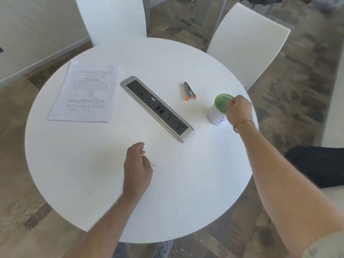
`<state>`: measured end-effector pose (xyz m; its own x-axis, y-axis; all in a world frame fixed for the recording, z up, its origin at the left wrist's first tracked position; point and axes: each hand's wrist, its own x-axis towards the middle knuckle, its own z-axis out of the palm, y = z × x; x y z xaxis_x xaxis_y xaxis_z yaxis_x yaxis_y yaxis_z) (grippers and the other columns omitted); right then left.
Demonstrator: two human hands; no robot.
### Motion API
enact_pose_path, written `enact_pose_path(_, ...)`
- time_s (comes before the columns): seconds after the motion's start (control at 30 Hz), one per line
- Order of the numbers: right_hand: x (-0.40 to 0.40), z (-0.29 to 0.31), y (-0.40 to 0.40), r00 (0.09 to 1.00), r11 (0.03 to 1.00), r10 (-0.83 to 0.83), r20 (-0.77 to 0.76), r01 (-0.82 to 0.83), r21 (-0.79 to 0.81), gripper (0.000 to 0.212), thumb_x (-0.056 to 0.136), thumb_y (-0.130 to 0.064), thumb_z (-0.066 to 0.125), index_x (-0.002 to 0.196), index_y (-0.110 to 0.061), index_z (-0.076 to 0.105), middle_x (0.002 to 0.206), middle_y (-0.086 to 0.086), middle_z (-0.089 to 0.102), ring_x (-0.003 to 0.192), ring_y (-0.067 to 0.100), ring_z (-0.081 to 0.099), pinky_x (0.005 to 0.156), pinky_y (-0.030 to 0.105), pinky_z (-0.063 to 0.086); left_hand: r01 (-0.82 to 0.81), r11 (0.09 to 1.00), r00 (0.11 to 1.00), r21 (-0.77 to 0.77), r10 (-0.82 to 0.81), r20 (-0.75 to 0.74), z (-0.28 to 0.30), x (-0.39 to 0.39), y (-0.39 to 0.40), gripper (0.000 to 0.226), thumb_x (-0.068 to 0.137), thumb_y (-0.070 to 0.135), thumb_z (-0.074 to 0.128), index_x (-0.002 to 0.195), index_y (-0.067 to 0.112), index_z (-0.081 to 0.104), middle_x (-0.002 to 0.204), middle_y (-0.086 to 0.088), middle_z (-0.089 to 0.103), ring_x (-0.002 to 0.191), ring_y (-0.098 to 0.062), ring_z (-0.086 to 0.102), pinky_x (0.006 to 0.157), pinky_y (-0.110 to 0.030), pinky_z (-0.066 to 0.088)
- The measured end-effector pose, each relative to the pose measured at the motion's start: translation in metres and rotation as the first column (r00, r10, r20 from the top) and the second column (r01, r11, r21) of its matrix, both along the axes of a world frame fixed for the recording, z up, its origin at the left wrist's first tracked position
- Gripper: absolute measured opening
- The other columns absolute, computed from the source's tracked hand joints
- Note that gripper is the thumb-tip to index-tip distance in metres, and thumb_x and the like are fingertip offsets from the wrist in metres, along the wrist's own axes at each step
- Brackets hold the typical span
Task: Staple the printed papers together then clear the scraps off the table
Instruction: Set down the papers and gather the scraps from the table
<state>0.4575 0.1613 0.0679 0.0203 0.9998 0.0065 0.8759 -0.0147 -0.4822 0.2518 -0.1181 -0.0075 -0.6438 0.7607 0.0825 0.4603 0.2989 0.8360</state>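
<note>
The printed papers lie in a stack at the table's left side. A grey stapler with orange ends rests right of the centre. My right hand hovers with curled fingers over the rim of a green mesh cup wrapped in white paper; whether it holds anything is hidden. My left hand rests low on the table with fingers loosely curled. A small paper scrap lies just right of its fingers.
A round white table carries a silver power and socket strip set diagonally across its middle. Two white chairs stand at the far side. A dark shape lies on the floor at right.
</note>
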Motion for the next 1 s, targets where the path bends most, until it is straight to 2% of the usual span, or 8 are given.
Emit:
enact_pose_path(0.13, -0.005, 0.000, 0.007, 0.993, 1.000, 0.023, 0.119, -0.022, -0.012, 0.026, 0.085, 0.000, 0.041, 0.061, -0.009, 0.042, 0.069, 0.014, 0.046, 0.071, 0.030, 0.046, 0.049, 0.027, 0.027, -0.011, 1.000, 1.000, -0.001, 0.011, -0.008, -0.001, -0.004, -0.002, 0.039, 0.088, -0.009, 0.047, 0.123, 0.008, 0.054, 0.116, -0.003, 0.057, 0.101, -0.015, 0.060, 0.088, -0.028, 0.050)
enact_pose_path(0.2, -0.005, 0.002, 0.008, 0.991, 1.000, -0.013, 0.130, 0.011, 0.016, 0.030, 0.082, 0.000, 0.042, 0.056, -0.012, 0.034, 0.059, 0.008, 0.037, 0.063, 0.030, 0.044, 0.049, 0.026, 0.027, -0.011, 1.000, 1.000, 0.001, 0.011, -0.011, -0.002, -0.007, -0.004, 0.039, 0.088, -0.010, 0.048, 0.122, 0.007, 0.054, 0.115, -0.003, 0.057, 0.100, -0.017, 0.060, 0.087, -0.030, 0.051)
enact_pose_path(0.33, -0.005, 0.005, 0.007, 0.990, 0.996, -0.055, 0.127, 0.046, 0.070, 0.019, 0.081, -0.005, 0.044, 0.073, -0.002, 0.061, 0.072, 0.018, 0.057, 0.067, 0.037, 0.056, 0.057, 0.037, 0.049, -0.018, 1.000, 1.000, -0.004, 0.018, -0.012, -0.001, -0.009, -0.005, 0.039, 0.087, -0.011, 0.048, 0.121, 0.008, 0.055, 0.114, -0.004, 0.058, 0.098, -0.017, 0.060, 0.085, -0.031, 0.052)
enact_pose_path(0.47, -0.019, 0.002, -0.032, 0.997, 0.979, 0.062, 0.040, -0.069, 0.191, 0.022, 0.082, -0.002, 0.049, 0.083, -0.003, 0.071, 0.080, 0.018, 0.068, 0.077, 0.036, 0.057, 0.061, 0.035, 0.043, -0.078, 0.993, 0.997, -0.085, 0.080, 0.022, -0.006, -0.010, -0.009, 0.040, 0.087, -0.009, 0.043, 0.119, 0.009, 0.056, 0.108, -0.003, 0.060, 0.096, -0.019, 0.061, 0.085, -0.034, 0.052)
enact_pose_path(0.53, -0.037, -0.009, -0.076, 0.981, 0.981, 0.170, -0.096, -0.160, 0.109, 0.020, 0.081, -0.001, 0.055, 0.083, -0.010, 0.074, 0.082, 0.012, 0.072, 0.079, 0.031, 0.062, 0.064, 0.030, 0.040, -0.095, 0.986, 0.993, -0.135, 0.103, 0.055, -0.006, -0.009, -0.011, 0.041, 0.086, -0.009, 0.040, 0.119, 0.010, 0.055, 0.104, -0.003, 0.061, 0.094, -0.020, 0.063, 0.086, -0.032, 0.051)
enact_pose_path(0.63, -0.066, -0.037, -0.147, 0.928, 0.948, 0.269, -0.260, -0.303, -0.102, 0.021, 0.076, 0.000, 0.060, 0.076, -0.015, 0.075, 0.075, 0.005, 0.073, 0.073, 0.026, 0.067, 0.069, 0.032, 0.052, -0.094, 0.977, 0.990, -0.191, 0.111, 0.082, -0.005, -0.005, -0.013, 0.046, 0.084, -0.010, 0.036, 0.122, 0.010, 0.054, 0.103, -0.003, 0.063, 0.095, -0.020, 0.063, 0.084, -0.025, 0.046)
enact_pose_path(0.77, -0.092, -0.070, -0.208, 0.911, 0.897, 0.152, -0.383, -0.290, -0.333, 0.024, 0.077, 0.000, 0.053, 0.083, -0.013, 0.073, 0.079, 0.004, 0.072, 0.074, 0.027, 0.070, 0.069, 0.038, 0.059, -0.073, 0.967, 0.991, -0.242, 0.098, 0.094, -0.007, -0.004, -0.015, 0.049, 0.084, -0.012, 0.034, 0.124, 0.009, 0.052, 0.107, -0.005, 0.064, 0.100, -0.020, 0.063, 0.084, -0.024, 0.044)
enact_pose_path(1.0, -0.111, -0.080, -0.223, 0.879, 0.879, -0.004, -0.477, -0.224, -0.421, 0.030, 0.080, 0.002, 0.046, 0.092, -0.014, 0.068, 0.086, 0.005, 0.071, 0.079, 0.024, 0.069, 0.070, 0.037, 0.060, 0.007, 0.975, 0.990, -0.224, 0.025, 0.138, -0.007, 0.005, -0.016, 0.050, 0.085, -0.015, 0.034, 0.127, 0.007, 0.051, 0.110, -0.007, 0.066, 0.101, -0.020, 0.065, 0.085, -0.022, 0.046)
